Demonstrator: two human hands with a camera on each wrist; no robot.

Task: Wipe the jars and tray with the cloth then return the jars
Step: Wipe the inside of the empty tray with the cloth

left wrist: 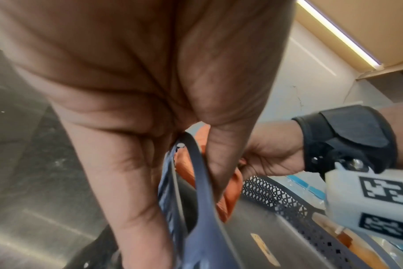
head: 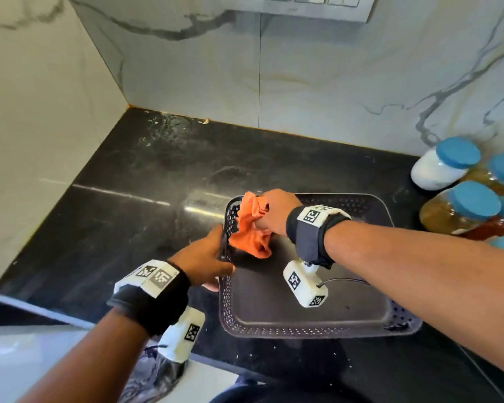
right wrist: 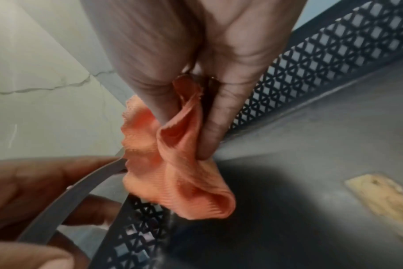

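Note:
A dark tray (head: 317,330) with perforated walls lies on the black counter, its inside bare of jars. My left hand (head: 207,260) grips the tray's left rim (left wrist: 196,182), thumb inside and fingers outside. My right hand (head: 274,212) holds a bunched orange cloth (head: 252,228) against the tray's far-left inner wall. In the right wrist view the cloth (right wrist: 173,160) hangs from my fingers onto the tray floor (right wrist: 311,163). Several blue-lidded jars (head: 460,205) stand on the counter to the tray's right.
Marble walls enclose the counter (head: 157,184) at the back and left. A pale sticker patch (right wrist: 380,196) marks the tray floor. The counter's front edge (head: 245,365) runs just below the tray. A jar of white powder (head: 440,167) stands nearest the back wall.

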